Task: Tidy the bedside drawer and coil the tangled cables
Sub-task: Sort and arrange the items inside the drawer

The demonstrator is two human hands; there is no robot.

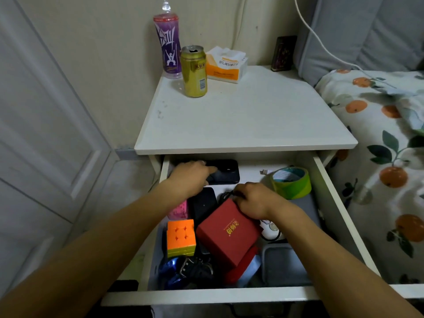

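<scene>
Your left hand (191, 175) reaches to the back of the open drawer (330, 198), fingers laid on a dark phone (226, 172) half hidden under the nightstand top (247, 115). Your right hand (254, 199) curls round the far corner of the red box (227, 232), covering most of the black cable (226, 195) beside it. Bare drawer floor shows only between phone and green tape roll (292, 182).

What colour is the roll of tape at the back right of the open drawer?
The tape roll is green, in light and darker stripes; the head view shows it.
</scene>
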